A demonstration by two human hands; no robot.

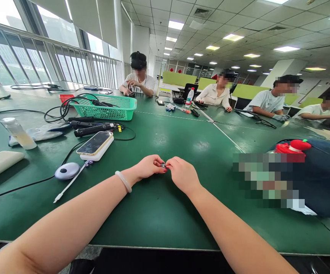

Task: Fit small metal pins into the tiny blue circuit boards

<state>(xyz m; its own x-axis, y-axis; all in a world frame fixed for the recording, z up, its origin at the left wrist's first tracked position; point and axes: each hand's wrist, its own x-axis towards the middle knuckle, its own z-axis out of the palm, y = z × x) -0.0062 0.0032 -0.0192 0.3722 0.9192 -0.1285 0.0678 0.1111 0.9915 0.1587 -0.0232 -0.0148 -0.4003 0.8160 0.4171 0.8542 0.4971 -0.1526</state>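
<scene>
1. Silvery small part (pixel 163 165), clamped in fingertips of my left hand (pixel 149 166); too tiny to identify.
2. My right hand (pixel 183 175) pinches its other side.
3. Both over green table (pixel 153 217).
4. Phone (pixel 95 144) on white block (pixel 98 155), left; mint basket (pixel 108 113) beyond.
5. Dark blue fabric (pixel 325 179), right.

Green table (pixel 159 133), green basket (pixel 108 110), phone (pixel 95 143), clear bottle (pixel 18 133)

Ahead of the left hand (pixel 149 166) and right hand (pixel 183 174), a broad open stretch of green tabletop (pixel 173 135) gave room to pass forward, while the phone (pixel 95 143), the lilac round device (pixel 67 171) and, farther off, the green basket (pixel 108 113) stood in the way leftward, and a dark blue bundle (pixel 326 179) blocked the right.
</scene>
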